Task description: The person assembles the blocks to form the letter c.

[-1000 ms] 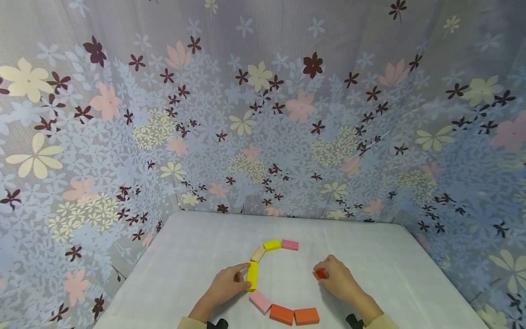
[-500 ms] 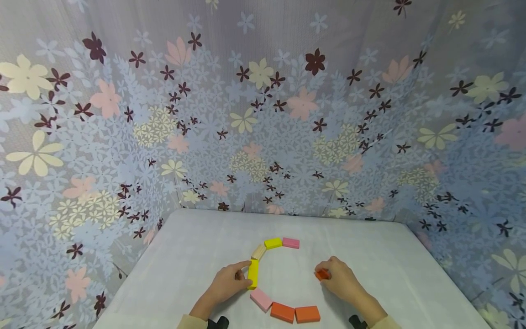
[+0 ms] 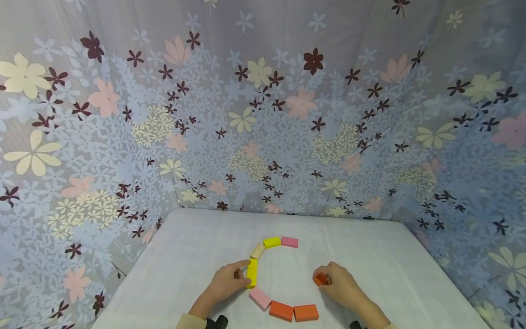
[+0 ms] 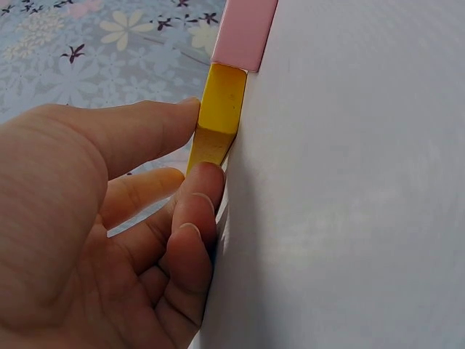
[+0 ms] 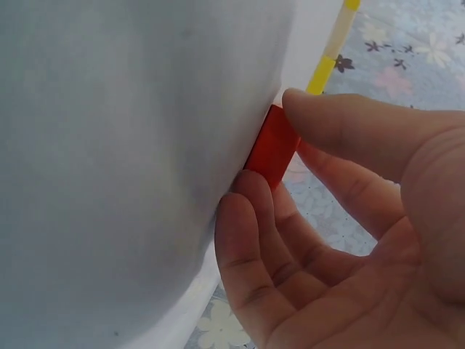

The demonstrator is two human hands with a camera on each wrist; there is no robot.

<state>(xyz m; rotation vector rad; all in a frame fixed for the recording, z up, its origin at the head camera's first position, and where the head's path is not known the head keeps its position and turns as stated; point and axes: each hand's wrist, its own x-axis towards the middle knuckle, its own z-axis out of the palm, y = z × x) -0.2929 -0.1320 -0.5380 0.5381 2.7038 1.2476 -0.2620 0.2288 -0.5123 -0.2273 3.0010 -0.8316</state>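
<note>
My left hand pinches a long yellow block between thumb and forefinger, one at each end. In the left wrist view this yellow block meets a light pink block end to end. On the right side, my right hand grips an orange-red block, partly covered by the fingers. The right wrist view shows the thumb on one end of that red block and fingertips at its other end, close over the white surface.
Blocks form an arc open to the right on the white-covered table: a pink block, a small yellow block, a pale wooden block, and two orange blocks in front. A flowered curtain stands behind.
My right hand has come slightly nearer to me with the orange-red block, which is turned a little. The left hand stays at the yellow block.
</note>
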